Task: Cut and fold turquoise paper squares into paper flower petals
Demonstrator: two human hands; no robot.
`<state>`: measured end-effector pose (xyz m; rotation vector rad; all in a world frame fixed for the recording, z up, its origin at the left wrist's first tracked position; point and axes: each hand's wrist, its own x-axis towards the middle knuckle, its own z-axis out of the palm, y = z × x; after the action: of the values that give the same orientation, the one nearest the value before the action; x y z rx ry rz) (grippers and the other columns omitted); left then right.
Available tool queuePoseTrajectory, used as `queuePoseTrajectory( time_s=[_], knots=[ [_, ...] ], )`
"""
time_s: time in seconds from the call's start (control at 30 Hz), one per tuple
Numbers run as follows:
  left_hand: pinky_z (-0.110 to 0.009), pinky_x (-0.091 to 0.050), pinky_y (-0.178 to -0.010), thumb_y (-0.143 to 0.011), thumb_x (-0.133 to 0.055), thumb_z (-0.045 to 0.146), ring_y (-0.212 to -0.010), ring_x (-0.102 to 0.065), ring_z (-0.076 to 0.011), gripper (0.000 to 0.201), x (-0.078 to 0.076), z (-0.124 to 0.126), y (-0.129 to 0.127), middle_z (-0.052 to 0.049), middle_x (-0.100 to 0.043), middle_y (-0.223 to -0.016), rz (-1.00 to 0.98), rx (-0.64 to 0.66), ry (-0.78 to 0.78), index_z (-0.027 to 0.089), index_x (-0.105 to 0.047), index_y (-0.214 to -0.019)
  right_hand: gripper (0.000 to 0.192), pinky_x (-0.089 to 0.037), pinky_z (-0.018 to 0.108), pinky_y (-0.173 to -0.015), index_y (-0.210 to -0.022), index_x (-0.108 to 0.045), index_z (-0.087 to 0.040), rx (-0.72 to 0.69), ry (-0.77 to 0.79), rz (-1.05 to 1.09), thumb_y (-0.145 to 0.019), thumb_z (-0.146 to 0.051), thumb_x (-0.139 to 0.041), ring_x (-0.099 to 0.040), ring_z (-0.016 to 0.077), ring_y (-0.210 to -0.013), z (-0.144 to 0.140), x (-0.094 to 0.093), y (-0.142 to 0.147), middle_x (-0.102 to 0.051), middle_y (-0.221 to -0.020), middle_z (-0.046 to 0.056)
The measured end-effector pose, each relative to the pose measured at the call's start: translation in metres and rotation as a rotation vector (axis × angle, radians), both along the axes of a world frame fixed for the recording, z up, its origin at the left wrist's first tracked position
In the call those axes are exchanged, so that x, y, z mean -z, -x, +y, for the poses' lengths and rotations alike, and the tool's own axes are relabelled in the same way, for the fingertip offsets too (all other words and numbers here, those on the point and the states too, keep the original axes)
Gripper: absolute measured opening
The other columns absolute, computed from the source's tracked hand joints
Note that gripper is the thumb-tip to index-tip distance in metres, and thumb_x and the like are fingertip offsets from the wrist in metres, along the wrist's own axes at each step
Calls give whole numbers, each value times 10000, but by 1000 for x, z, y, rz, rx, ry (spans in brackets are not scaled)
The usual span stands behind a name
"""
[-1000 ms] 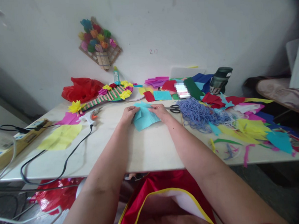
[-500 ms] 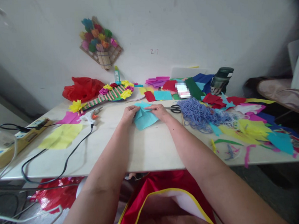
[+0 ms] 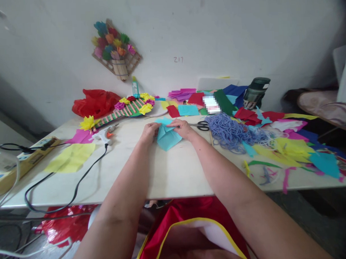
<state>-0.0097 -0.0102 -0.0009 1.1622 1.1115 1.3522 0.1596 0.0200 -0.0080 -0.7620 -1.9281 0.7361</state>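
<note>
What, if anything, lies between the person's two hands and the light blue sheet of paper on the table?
Nothing visible does. The left hand and the right hand both rest directly on the light blue sheet of paper, pinching its upper edge. The black-handled scissors lie apart, just right of the right hand.

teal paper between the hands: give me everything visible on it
The teal paper is a thin, matte sheet, like tissue or crepe, gathered into folds at its top and fanning to a point toward the person. It lies on the white table. The left hand and right hand pinch its upper edge from either side.
</note>
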Motion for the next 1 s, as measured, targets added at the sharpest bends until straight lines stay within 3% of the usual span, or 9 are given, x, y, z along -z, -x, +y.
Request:
queuePoseTrajectory(
  time_s=[0.27,0.43,0.6,0.77,0.9,1.0],
  knots=[
    [-204,-208,-385,-564,-692,373,-372,-328,-48,318,0,-3,0,61,-383,-412,99,21,-43,156,-461,-533,400,-430,276,-792,-813,-727,-217,0,-75,-22,-624,11,-457,-569,133,-809,9,9,2,-628,-829,26],
    [-205,-182,-383,-571,-693,400,-366,-302,-47,322,1,-2,1,67,-366,-393,149,-29,-46,157,-484,-540,364,-417,282,-824,-810,-727,-212,-22,-50,-55,-624,-7,-490,-564,145,-848,2,1,0,-625,-862,32],
    [-212,-153,-387,-590,-678,427,-370,-257,-46,324,1,-1,1,72,-341,-390,199,-71,-93,158,-501,-559,234,-403,288,-820,-755,-721,-185,-94,38,-33,-777,-245,-496,-564,154,-848,-10,-10,-3,-636,-825,40],
    [-205,-178,-411,-608,-658,463,-414,-269,-47,350,2,1,1,65,-352,-440,293,-68,-188,153,-499,-572,192,-418,286,-747,-719,-678,-154,-7,146,70,-643,-326,-640,-558,146,-748,-9,-5,4,-632,-736,23],
    [-206,-188,-421,-649,-619,469,-439,-284,-58,337,4,3,0,55,-364,-463,383,-100,-245,158,-501,-595,341,-420,273,-701,-873,-636,-144,36,264,155,-572,-297,-676,-545,132,-717,-6,-1,7,-609,-711,9],
    [-208,-199,-427,-672,-591,472,-447,-286,-64,327,4,5,-1,53,-361,-467,453,-131,-270,161,-509,-611,357,-405,258,-669,-820,-630,-133,67,326,154,-544,-351,-694,-529,128,-704,-6,-1,6,-598,-712,16]
  ],
)
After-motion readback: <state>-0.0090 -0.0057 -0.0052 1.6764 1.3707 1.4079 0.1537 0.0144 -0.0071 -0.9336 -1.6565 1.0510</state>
